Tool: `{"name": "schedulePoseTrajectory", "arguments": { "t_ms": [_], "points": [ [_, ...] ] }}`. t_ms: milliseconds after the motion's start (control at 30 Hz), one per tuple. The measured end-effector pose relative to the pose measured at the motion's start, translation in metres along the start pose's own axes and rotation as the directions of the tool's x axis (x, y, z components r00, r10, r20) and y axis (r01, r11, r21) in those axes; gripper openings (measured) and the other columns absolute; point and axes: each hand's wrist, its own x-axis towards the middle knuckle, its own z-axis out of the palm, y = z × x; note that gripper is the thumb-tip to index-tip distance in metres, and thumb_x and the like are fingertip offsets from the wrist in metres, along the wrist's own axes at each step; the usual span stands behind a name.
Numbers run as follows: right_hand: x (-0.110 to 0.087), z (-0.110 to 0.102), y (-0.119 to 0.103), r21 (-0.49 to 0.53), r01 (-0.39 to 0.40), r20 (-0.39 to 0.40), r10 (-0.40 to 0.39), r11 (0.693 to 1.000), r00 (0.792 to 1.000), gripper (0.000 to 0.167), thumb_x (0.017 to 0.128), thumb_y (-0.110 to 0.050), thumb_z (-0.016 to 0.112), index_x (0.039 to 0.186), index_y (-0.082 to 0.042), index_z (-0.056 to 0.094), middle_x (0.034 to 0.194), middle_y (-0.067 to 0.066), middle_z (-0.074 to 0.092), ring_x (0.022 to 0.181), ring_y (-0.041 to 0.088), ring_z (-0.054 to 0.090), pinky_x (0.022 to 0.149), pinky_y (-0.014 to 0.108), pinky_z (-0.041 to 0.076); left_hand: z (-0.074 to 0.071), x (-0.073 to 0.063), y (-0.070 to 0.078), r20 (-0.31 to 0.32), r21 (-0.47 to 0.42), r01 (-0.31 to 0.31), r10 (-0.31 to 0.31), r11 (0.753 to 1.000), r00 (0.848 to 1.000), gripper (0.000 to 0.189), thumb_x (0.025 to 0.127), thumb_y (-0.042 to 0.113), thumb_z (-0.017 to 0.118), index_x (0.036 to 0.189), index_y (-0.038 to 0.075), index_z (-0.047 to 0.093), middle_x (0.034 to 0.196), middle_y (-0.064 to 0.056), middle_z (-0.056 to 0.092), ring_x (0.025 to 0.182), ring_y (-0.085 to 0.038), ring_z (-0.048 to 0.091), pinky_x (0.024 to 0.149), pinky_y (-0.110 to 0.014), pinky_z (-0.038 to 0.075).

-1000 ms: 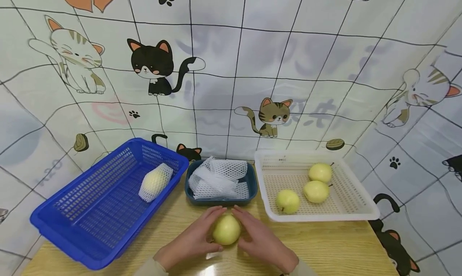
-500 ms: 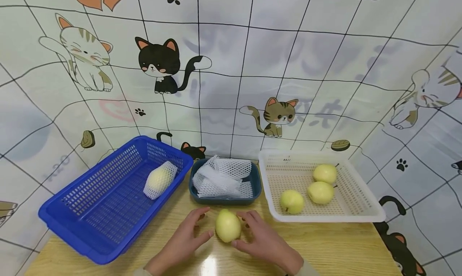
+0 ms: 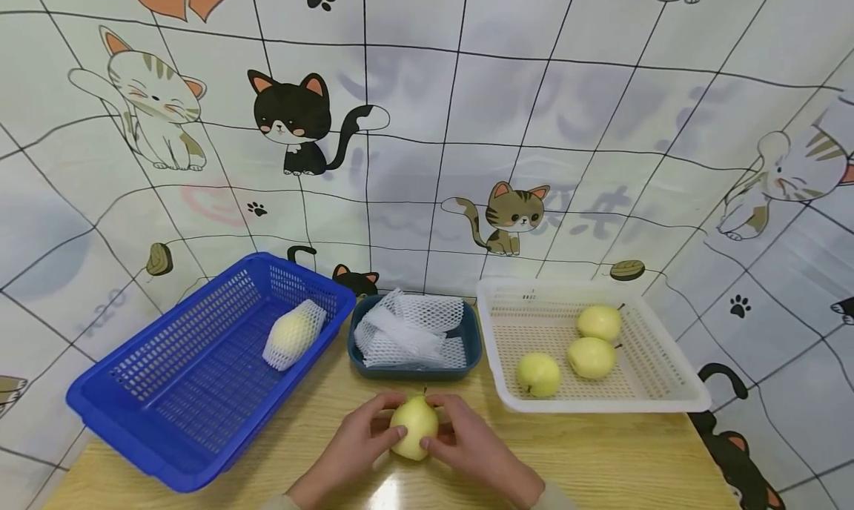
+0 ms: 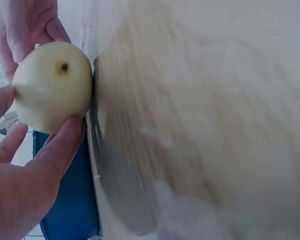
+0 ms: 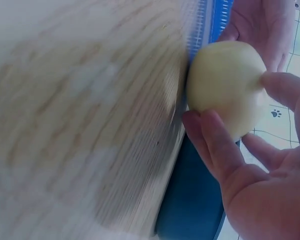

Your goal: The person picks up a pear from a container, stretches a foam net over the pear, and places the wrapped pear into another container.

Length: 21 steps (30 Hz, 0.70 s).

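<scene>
A yellow-green pear point(image 3: 414, 430) is at the front middle of the wooden table, its stem pointing up and away. My left hand point(image 3: 365, 434) grips its left side, thumb on the near face. From the right, my right hand point(image 3: 472, 442) holds the same pear with thumb and fingers. In the left wrist view, the dark blossom end of the pear point(image 4: 52, 87) faces the camera. The right wrist view has fingers under and thumb over the pear point(image 5: 227, 87). Just beyond the hands stands a dark teal bin point(image 3: 414, 372) with several white foam net sleeves point(image 3: 407, 332).
At the left, a blue basket point(image 3: 153, 414) contains one pear in a foam net point(image 3: 293, 335). A white basket point(image 3: 600, 405) at the right holds 3 bare pears point(image 3: 591, 358). Behind them rises a cat-patterned wall covering point(image 3: 414, 124). Wooden tabletop point(image 3: 600, 458) extends in front of the baskets.
Half a second ago the left hand was off the pear; now both hands grip it. The pear has turned so its stem shows at the top, and has shifted slightly toward the person.
</scene>
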Motion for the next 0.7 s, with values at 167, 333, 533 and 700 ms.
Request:
{"name": "schedulePoseTrajectory", "arguments": {
  "t_ms": [167, 333, 533, 700],
  "points": [
    [-0.004, 0.0, -0.001, 0.017, -0.006, 0.055, 0.005, 1.0, 0.998, 0.054, 0.1, -0.026, 0.072, 0.144, -0.005, 0.048, 0.142, 0.017, 0.053, 0.105, 0.022, 0.07, 0.084, 0.023, 0.057, -0.004, -0.006, 0.002, 0.013, 0.035, 0.014, -0.015, 0.999, 1.0, 0.041, 0.097, 0.018, 0.075, 0.133, 0.005, 0.062, 0.133, -0.019, 0.062, 0.109, -0.031, 0.07, 0.085, -0.031, 0.059],
    [-0.006, -0.002, -0.002, 0.004, 0.01, 0.081, -0.01, 1.0, 0.997, 0.053, 0.1, -0.028, 0.071, 0.144, -0.008, 0.049, 0.14, 0.014, 0.054, 0.106, 0.018, 0.069, 0.084, 0.022, 0.057, -0.004, -0.009, 0.004, 0.037, 0.053, 0.009, -0.011, 0.999, 0.999, 0.052, 0.096, 0.02, 0.076, 0.141, 0.006, 0.057, 0.131, -0.019, 0.06, 0.109, -0.032, 0.069, 0.082, -0.03, 0.059],
    [-0.006, -0.012, -0.01, -0.106, 0.016, 0.011, -0.014, 0.994, 1.0, 0.054, 0.102, -0.033, 0.068, 0.145, -0.006, 0.05, 0.141, 0.014, 0.053, 0.111, 0.029, 0.066, 0.087, 0.036, 0.059, -0.006, -0.01, 0.009, 0.031, 0.102, 0.001, -0.004, 0.995, 0.999, 0.068, 0.095, 0.026, 0.077, 0.153, 0.006, 0.046, 0.139, -0.026, 0.052, 0.123, -0.044, 0.058, 0.087, -0.041, 0.06],
    [0.002, -0.023, -0.019, -0.149, 0.019, -0.08, -0.031, 0.989, 0.996, 0.047, 0.103, -0.028, 0.065, 0.142, -0.006, 0.053, 0.14, 0.013, 0.054, 0.113, 0.036, 0.063, 0.091, 0.047, 0.057, -0.002, -0.006, 0.009, 0.03, 0.114, -0.005, 0.001, 0.993, 1.0, 0.067, 0.096, 0.029, 0.076, 0.152, 0.006, 0.047, 0.143, -0.027, 0.05, 0.122, -0.043, 0.059, 0.086, -0.039, 0.06]
  ]
}}
